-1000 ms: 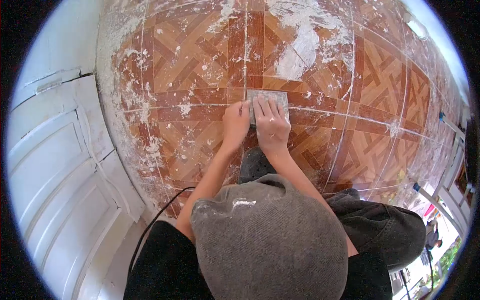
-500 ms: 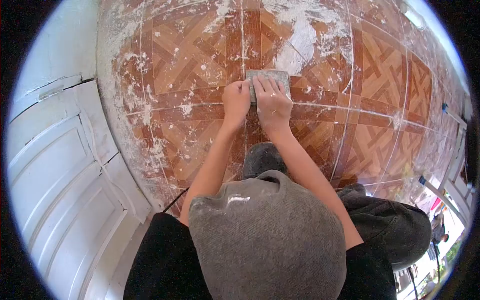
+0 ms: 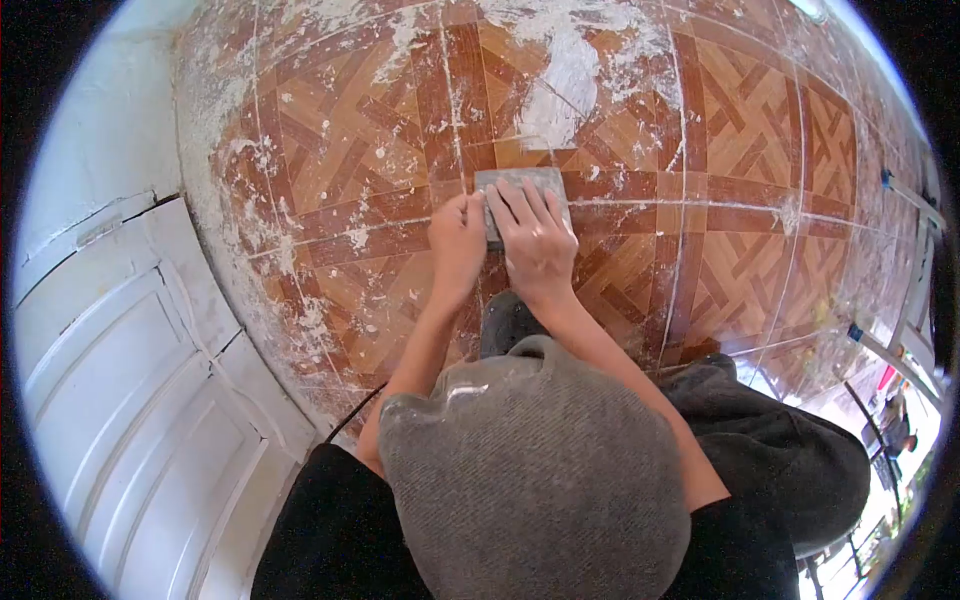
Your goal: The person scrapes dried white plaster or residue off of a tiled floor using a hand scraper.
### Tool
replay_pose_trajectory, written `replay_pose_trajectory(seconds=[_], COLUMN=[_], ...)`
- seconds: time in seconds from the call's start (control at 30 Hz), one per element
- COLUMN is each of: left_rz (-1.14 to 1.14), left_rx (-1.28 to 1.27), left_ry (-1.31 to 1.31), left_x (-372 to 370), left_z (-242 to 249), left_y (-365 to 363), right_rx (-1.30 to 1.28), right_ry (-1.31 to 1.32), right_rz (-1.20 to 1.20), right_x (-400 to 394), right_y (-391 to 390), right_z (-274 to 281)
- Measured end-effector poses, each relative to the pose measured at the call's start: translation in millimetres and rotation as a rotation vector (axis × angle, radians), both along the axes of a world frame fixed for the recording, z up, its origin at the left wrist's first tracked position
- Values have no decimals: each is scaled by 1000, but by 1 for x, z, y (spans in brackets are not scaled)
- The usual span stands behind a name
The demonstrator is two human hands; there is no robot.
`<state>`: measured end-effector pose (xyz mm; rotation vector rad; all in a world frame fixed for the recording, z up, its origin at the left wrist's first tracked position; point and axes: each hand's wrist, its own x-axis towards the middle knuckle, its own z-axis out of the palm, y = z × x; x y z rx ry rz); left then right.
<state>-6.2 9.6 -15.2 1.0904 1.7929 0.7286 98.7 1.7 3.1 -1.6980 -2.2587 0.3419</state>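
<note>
A flat grey rectangular block lies on the patterned floor tiles, which are spattered with white residue. My left hand has its fingers curled at the block's left edge, with the thumb up against it. Across the top of the block lie the fingers of my right hand, slightly spread and pressing down, with the palm at the near edge. White dust marks the back of this hand. Just beyond the block is a thick white smear on the floor.
A white panelled door stands along the left side. At the right edge are the metal legs of a ladder-like frame with blue feet. My bent knee and shoe are close by.
Both hands and the block have drawn back toward my body, away from the white smear. The view has shifted slightly.
</note>
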Motion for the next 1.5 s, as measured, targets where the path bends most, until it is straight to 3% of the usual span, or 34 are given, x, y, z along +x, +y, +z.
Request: replay_pose_trajectory(seconds=[0.17,0.33,0.43,0.47,0.57,0.6,0.67,0.73,0.8,0.9,1.0,1.13,1.2,1.23,1.3,1.37,1.43,1.5], left_rz=[-63,-44,-86,-78,-77,-98,-77,-68,-130,-143,-110,114,11,18,55,59,64,188], left_rx=[-36,111,-28,-43,-28,-8,-42,-65,-31,-54,-177,-439,-116,-120,-281,-265,-247,-151], left_ry=[113,51,-34,-30,37,107,82,60,94,76,-45,-146,-6,-1,-70,-58,-49,-158], left_x=[26,18,14,12,15,15,16,16,14,17,8,21,24,25,28,27,30,34], left_z=[-10,-27,-20,-25,-22,-19,-20,-21,-22,-14,-31,0,-9,-9,-7,-11,-9,-11], left_y=[-36,-8,5,3,6,4,3,6,5,-2,-14,-4,-1,2,7,0,4,11], right_rx=[4,-13,-416,-408,-471,-480,-883,-812,-973,-1046,-1040,-1008,-1041,-1054,-1076,-1092,-935,-913], right_ry=[10,32,75,78,263,261,163,206,833,989,1051,1067,962,861,939,1018,933,1009], right_rz=[-66,-14,10,7,-356,-351,-632,-605,-781,-703,-771,-794,-762,-734,-723,-706,-763,-739], right_x=[22,25,36,44,67,71,75,73,69,70,60,50,51,52,55,54,47,47], right_y=[-39,-2,13,17,27,25,27,18,17,15,6,12,20,24,23,22,22,35], right_z=[-13,-10,11,17,34,32,23,-3,-13,-13,-14,-2,-10,-13,-10,-8,-10,-15])
